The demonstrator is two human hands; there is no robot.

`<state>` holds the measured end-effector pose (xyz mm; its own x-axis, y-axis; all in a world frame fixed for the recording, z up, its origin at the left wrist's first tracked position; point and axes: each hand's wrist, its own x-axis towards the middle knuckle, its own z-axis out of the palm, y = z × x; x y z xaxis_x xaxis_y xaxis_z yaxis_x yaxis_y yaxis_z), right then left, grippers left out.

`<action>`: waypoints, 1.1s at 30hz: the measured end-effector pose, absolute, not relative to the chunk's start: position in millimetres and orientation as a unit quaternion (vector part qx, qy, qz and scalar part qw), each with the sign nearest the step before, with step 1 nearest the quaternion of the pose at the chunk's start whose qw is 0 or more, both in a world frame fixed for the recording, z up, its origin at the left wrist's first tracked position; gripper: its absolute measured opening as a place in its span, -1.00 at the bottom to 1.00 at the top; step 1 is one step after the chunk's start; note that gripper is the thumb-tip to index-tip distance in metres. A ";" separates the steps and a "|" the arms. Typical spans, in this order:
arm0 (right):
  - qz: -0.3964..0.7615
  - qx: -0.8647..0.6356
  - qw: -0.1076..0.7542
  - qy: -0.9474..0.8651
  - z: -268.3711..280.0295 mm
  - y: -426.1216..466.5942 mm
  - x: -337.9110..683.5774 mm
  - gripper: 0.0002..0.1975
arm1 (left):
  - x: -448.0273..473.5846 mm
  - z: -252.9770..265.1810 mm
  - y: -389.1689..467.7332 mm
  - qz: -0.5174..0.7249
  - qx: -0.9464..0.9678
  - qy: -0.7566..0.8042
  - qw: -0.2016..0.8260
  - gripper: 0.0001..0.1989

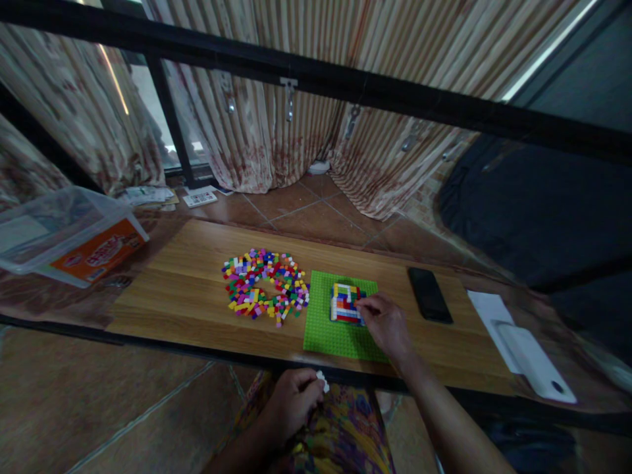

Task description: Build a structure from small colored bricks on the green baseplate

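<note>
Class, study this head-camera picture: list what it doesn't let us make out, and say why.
All in the head view:
Whether the right hand grips a brick: the hand itself covers the spot.
Part of the green baseplate's right side: behind that hand.
Whether the white item in the left hand is one piece or several: too small, partly covered.
The clear tub's left end: cut off by the left edge.

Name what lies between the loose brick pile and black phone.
In the head view, the green baseplate, bearing a brick build, lies between pile and phone; the right hand is there too.
</note>
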<state>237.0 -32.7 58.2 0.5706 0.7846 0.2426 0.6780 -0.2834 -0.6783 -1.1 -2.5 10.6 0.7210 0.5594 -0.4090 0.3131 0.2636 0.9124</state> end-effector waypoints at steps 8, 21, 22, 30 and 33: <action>0.028 -0.791 0.404 -0.460 64.5 -41.5 206.9 -0.75 | -0.2 5.0 -3.3 0.121 0.527 0.358 0.761 -0.56; 0.274 -0.744 0.357 -0.494 55.5 -80.2 124.7 -0.79 | -1.2 5.0 -1.4 0.163 0.525 0.311 0.775 -0.62; 0.272 -0.742 0.357 -0.498 54.7 -80.4 124.7 -0.79 | -0.9 4.8 -1.7 0.165 0.523 0.314 0.775 -0.61; 0.255 -0.739 0.323 -0.534 55.2 -77.4 125.3 -0.80 | 0.3 -1.4 -3.0 0.182 0.507 0.312 0.782 -0.51; 0.221 -0.743 0.317 -0.546 61.5 -71.3 137.0 -0.77 | 0.7 -1.8 -4.9 0.179 0.487 0.332 0.788 -0.50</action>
